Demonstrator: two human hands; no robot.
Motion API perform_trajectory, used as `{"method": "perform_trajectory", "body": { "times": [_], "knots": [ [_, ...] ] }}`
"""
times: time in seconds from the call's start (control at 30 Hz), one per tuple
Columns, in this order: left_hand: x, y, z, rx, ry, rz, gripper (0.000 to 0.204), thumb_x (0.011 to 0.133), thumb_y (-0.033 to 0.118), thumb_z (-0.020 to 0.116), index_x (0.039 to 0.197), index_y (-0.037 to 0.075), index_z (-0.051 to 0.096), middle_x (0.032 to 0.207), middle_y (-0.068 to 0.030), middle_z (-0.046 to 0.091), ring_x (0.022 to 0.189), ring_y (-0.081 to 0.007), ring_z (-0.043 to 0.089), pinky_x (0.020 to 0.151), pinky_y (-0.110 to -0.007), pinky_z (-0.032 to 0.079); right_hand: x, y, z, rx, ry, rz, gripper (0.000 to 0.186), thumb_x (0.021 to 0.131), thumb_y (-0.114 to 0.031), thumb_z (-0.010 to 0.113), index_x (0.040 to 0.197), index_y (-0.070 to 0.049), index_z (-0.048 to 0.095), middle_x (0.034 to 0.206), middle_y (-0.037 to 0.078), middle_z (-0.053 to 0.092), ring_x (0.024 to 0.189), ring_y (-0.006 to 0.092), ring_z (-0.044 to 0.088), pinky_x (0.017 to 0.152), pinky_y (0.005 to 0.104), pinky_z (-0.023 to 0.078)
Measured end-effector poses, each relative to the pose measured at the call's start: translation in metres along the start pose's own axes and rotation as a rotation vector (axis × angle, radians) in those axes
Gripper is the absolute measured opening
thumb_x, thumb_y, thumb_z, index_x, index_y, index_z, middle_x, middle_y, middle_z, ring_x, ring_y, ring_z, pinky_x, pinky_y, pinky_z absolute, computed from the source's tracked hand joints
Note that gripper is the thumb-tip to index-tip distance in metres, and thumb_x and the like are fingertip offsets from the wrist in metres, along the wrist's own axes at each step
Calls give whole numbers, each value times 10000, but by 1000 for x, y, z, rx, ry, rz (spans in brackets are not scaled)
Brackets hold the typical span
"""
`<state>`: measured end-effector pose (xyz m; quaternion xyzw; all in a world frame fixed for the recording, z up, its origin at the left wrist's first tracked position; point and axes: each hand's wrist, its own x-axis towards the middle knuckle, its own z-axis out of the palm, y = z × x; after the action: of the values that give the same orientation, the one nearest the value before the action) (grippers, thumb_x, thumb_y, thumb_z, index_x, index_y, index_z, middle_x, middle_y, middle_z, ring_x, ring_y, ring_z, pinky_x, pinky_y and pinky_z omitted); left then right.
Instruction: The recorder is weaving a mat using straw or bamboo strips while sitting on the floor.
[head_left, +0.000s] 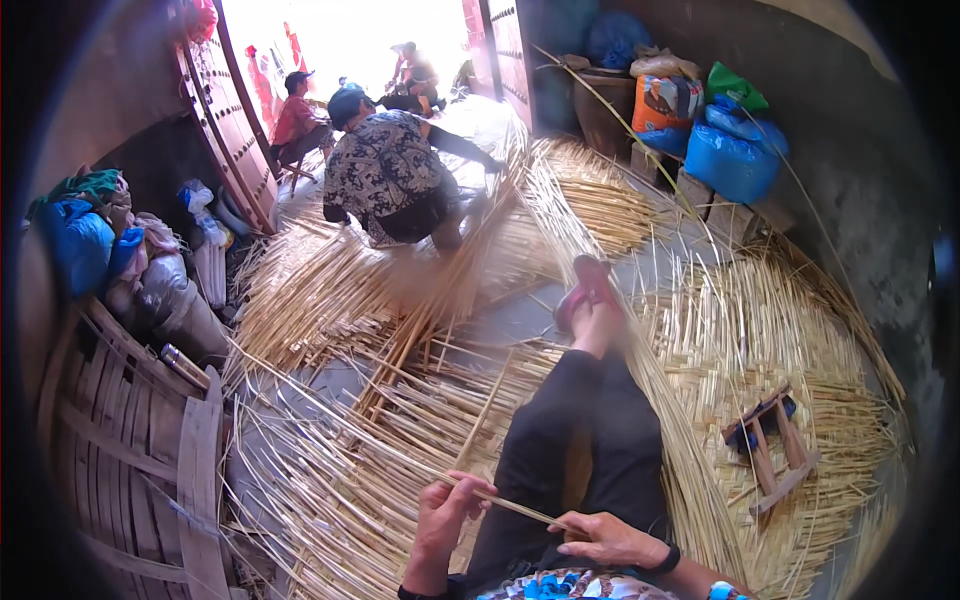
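Between my two hands a thin pale reed (524, 511) stretches across my lap. My left hand (447, 512) pinches it near the thumb and fingertips, and its far part runs up and left over a partly woven reed mat (350, 500). Nearer my right side, my right hand (608, 541) is closed on the other end, thumb and forefinger together. My legs in dark trousers extend forward over the reeds, feet in pink shoes (585, 290). A long bundle of loose reeds (670, 440) lies along my right leg.
A larger woven mat (790, 400) with a small overturned wooden stool (772, 450) lies to the right. A wooden slatted frame (140, 460) leans at left. Blue bags (735, 150) stand by the right wall. A crouching person (385, 170) handles reeds ahead; others sit by the doorway.
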<state>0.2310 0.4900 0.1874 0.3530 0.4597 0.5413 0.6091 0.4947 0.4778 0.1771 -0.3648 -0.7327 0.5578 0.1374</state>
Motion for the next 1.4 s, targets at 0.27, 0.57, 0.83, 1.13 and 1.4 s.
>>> {"method": "perform_trajectory", "body": {
  "times": [0.27, 0.57, 0.83, 1.13, 1.4],
  "knots": [
    [27, 16, -6, 58, 240, 215, 168, 941, 185, 520, 913, 43, 605, 832, -103, 671, 632, -119, 625, 555, -206, 509, -39, 19, -17, 15, 237, 183, 319, 829, -205, 635, 1081, -14, 589, 820, 139, 648, 757, 219, 641, 715, 306, 491],
    [-4, 36, -57, -84, 575, 542, 162, 934, 189, 539, 966, 35, 580, 776, -86, 640, 645, -97, 592, 504, -191, 462, -43, -17, -104, -584, 857, -22, 73, 807, -53, 587, 849, -19, 636, 786, 118, 602, 722, 298, 581, 651, 380, 439],
    [-43, 59, -96, -32, 1098, 822, 160, 940, 184, 533, 1006, 41, 565, 765, -8, 592, 563, -6, 478, 429, -114, 315, -52, -59, -193, -1281, 1222, -130, 170, 791, -1, 564, 959, -11, 588, 842, 115, 538, 792, 254, 521, 695, 369, 388],
    [-90, 129, -87, 459, 1537, 1047, 302, 982, 232, 404, 1183, 51, 538, 1056, -24, 636, 780, -59, 531, 632, -158, 368, -13, -54, -161, -701, 1177, -335, 175, 808, 24, 576, 975, -23, 590, 897, 129, 578, 808, 278, 594, 696, 346, 474],
    [-177, 176, -101, 575, 1602, 2000, 318, 880, 253, 580, 1088, 16, 540, 923, -171, 633, 906, -278, 605, 705, -423, 466, 33, -67, -133, -172, 936, -515, 175, 833, -20, 599, 1007, -19, 612, 849, 120, 594, 758, 236, 621, 662, 310, 492]
  ]
}}
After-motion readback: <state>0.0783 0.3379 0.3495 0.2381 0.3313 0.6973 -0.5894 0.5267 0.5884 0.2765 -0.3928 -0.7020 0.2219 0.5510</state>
